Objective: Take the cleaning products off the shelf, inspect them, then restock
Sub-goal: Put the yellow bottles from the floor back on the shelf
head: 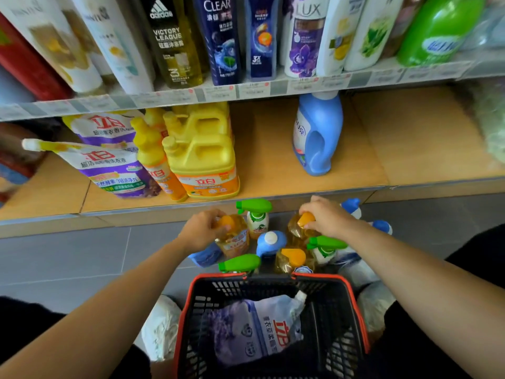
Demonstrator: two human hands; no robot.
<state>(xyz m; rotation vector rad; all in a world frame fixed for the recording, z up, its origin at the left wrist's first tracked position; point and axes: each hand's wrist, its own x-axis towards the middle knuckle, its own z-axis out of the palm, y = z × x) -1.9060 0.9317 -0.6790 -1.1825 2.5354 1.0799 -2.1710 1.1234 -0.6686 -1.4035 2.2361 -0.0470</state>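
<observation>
Both hands are down among bottles clustered on the floor. Left hand point(203, 228) curled round the orange cap of an amber bottle point(236, 240). Right hand point(326, 217) gripping the orange cap of a second amber bottle point(295, 232).

Between the hands: green-trigger spray bottle point(257, 217), upright, and a blue bottle with white cap point(270, 242).

Nearer the person than the hands: third amber bottle point(292, 259), two more green sprayers point(240, 262), then a red-rimmed basket point(216, 275) with a pale purple pouch point(259, 326) lying in it.

Beyond the hands, on the lower shelf point(267, 165): blue handled jug point(318, 135) past the right hand, yellow jugs point(202, 157) and purple pouches point(109, 162) past the left.
</observation>
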